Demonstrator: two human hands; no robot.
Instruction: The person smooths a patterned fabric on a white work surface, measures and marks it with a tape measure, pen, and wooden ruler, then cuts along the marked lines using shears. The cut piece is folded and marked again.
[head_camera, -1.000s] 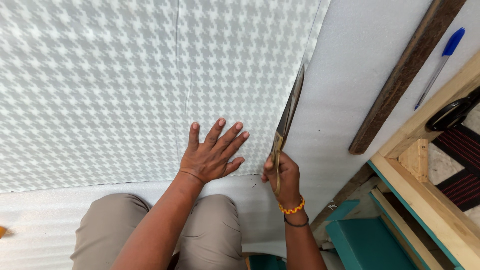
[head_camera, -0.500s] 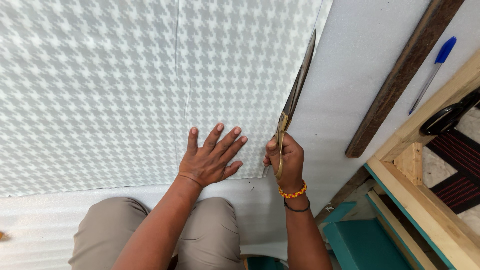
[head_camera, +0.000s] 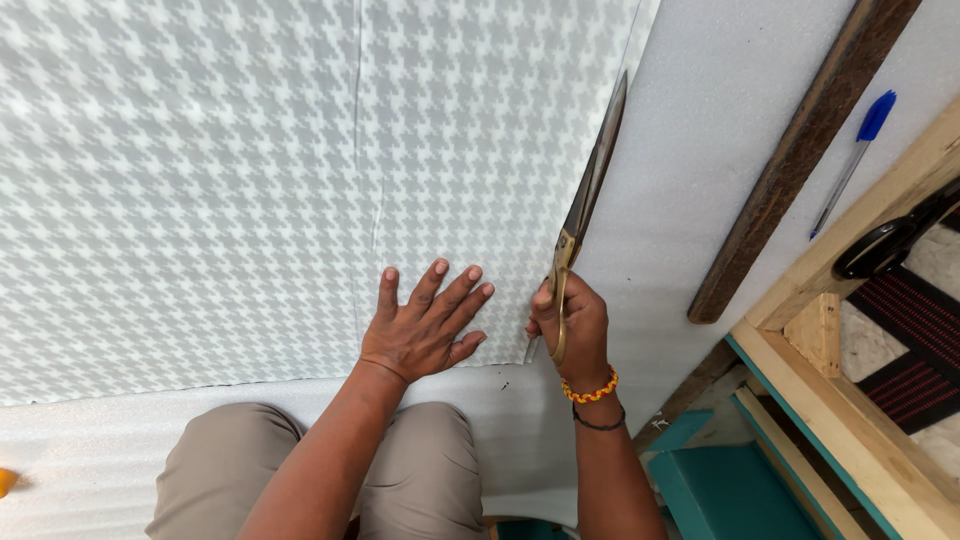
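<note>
right hand (head_camera: 572, 325) gripping scissors (head_camera: 585, 200), left hand (head_camera: 425, 325) flat on fabric (head_camera: 250, 170)

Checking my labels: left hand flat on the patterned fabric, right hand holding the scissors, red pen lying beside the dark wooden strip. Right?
Not quite: the pen is blue, as the head view shows. The left hand lies flat on the patterned fabric, the right hand holds the scissors, and the pen lies beside the dark wooden strip.

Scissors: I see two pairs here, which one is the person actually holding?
The long brass-handled scissors, gripped by the right hand at the patterned fabric's edge. The black-handled pair lies untouched on the wooden frame at the right.
</note>
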